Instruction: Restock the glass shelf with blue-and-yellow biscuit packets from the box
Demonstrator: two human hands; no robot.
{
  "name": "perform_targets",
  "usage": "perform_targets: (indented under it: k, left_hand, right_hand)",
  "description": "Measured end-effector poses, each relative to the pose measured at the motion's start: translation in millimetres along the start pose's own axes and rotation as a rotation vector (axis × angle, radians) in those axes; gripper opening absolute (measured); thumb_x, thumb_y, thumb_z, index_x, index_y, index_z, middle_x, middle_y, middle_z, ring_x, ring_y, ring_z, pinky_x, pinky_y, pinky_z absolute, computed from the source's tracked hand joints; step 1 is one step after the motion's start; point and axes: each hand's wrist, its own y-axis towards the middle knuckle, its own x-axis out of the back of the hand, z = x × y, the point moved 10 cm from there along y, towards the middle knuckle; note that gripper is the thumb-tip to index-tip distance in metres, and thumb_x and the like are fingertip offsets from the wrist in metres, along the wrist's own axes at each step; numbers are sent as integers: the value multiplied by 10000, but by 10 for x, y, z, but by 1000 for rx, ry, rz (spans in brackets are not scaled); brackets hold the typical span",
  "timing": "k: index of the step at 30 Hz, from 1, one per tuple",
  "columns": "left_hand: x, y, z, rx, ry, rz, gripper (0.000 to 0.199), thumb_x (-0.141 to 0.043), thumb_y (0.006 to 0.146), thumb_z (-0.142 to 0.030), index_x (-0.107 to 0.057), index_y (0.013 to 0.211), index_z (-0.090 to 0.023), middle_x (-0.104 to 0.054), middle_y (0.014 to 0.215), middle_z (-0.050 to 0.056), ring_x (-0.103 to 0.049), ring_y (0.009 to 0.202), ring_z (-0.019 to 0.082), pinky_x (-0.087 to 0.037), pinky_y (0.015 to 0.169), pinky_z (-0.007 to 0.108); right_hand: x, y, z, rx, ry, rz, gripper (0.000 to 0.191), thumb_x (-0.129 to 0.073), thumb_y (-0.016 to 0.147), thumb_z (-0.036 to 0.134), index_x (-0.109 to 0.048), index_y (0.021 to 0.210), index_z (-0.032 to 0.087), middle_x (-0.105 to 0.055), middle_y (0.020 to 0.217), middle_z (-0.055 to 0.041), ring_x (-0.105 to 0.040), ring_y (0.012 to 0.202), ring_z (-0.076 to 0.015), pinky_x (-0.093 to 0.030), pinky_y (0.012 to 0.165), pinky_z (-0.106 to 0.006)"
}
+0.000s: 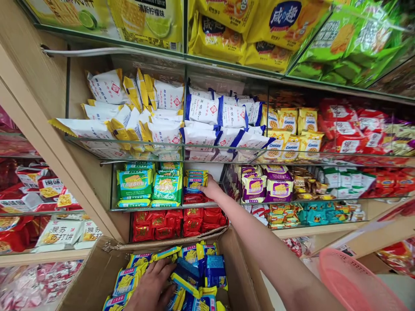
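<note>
head view, right hand (210,189) gripping shelved blue packets (193,183) at their right end, left hand (154,283) spread over boxed packets (126,283)

Shelving (32,97): wood, glass-fronted compartments.
Top tier (227,65): yellow packets (220,36), lime-green packets (359,43).
Middle tier (145,149): white packets (204,109), yellow cookie packets (288,120), red packets (348,129).
Lower tier (129,209): green packets (134,185), blue packets (193,185), purple packets (279,190).
Bottom tier (311,230): red-wrapped packets (158,224), teal packets (316,215).

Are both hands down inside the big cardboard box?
No, the left hand is in the cardboard box, but the right hand is up at the shelved blue-and-yellow packets.
</note>
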Motion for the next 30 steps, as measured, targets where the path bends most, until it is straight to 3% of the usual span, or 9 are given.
perform_targets:
  k: [5,9,15,20,22,26,30]
  left_hand:
    - [-34,-17,19,-5,-1,-21,342,-502,806,-335,-515,1147,-315,-576,1148,38,-532,1063,212,-472,901,365]
    - [-45,-42,63,34,24,-76,371,-509,797,-394,-535,1150,-285,-569,1170,77,-535,1065,254,-478,884,414]
    - [8,-4,6,77,-46,-44,223,-584,742,-298,-616,962,-281,-575,1139,58,-529,1049,255,-460,875,413]
    - [93,37,-205,23,-32,44,66,-538,747,-190,-579,720,-235,-620,1050,29,-506,1056,234,-423,883,379]
    - [86,42,-248,50,6,107,32,-543,751,-233,-569,771,-231,-625,1034,39,-490,1076,244,-408,887,381]
    - [68,106,-316,106,78,188,355,-519,763,-260,-479,1115,-233,-621,1036,63,-537,985,227,-404,853,380]
    - [49,282,-419,58,155,212,566,-412,768,-128,-309,1319,-203,-662,920,86,-558,931,256,-364,870,455]
  right_hand:
    - [32,-10,-127,-102,15,-28,824,-729,568,226,-293,1259,117,-571,1139,-149,-552,1042,-256,-430,884,-353]
    - [53,-14,-211,-170,-5,-53,895,-723,540,196,-255,1298,114,-531,1187,-183,-510,1104,-287,-422,894,-363]
    - [44,-5,-251,-192,-17,-57,824,-629,590,103,-243,1317,75,-559,1144,-199,-543,1062,-290,-449,859,-349]
    - [93,-44,-224,-200,4,-84,753,-583,656,119,-245,1328,88,-496,1239,-196,-479,1147,-276,-409,924,-347]
    - [108,-59,-220,-208,15,-90,743,-572,665,117,-243,1331,93,-495,1241,-192,-473,1154,-273,-412,922,-346]
    - [125,-72,-244,-227,36,-103,726,-551,656,90,-264,1322,119,-500,1228,-188,-476,1147,-273,-447,867,-346]
    - [133,-83,-264,-238,51,-119,753,-537,646,78,-238,1334,126,-494,1229,-187,-488,1129,-267,-449,852,-342]
